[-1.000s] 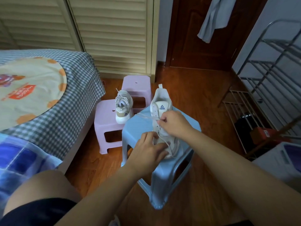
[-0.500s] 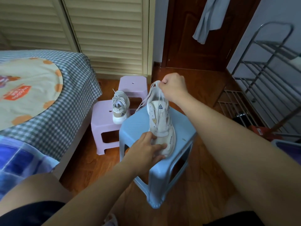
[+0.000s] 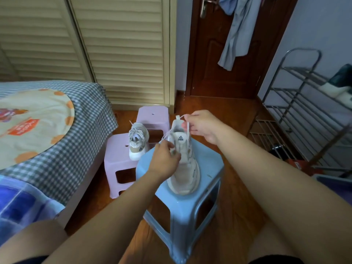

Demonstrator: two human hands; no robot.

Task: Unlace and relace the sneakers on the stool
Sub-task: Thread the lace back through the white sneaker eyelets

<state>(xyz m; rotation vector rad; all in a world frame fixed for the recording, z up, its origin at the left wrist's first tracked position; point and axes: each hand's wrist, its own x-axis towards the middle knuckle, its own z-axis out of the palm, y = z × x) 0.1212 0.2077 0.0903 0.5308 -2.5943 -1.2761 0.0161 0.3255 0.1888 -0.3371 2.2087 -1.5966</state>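
Note:
A white sneaker [image 3: 185,174] stands toe toward me on the light blue stool [image 3: 207,168]. My right hand [image 3: 202,125] pinches one end of its white lace [image 3: 187,128] above the heel, the lace hanging down to the tongue. At the shoe's left side, my left hand [image 3: 165,160] pinches the other lace strand by the eyelets. A second white and beige sneaker [image 3: 138,141], still laced, sits on a lilac stool [image 3: 116,161] to the left.
Another lilac stool [image 3: 153,116] stands behind. A bed with a checked cover [image 3: 76,119] fills the left side. A metal shoe rack [image 3: 308,115] stands at the right, with a dark wooden door [image 3: 211,54] behind. My knees are at the bottom.
My left hand has left the shoe's toe and moved up to the eyelets, taking a lace strand. My right hand has come down a little, still holding the lace end.

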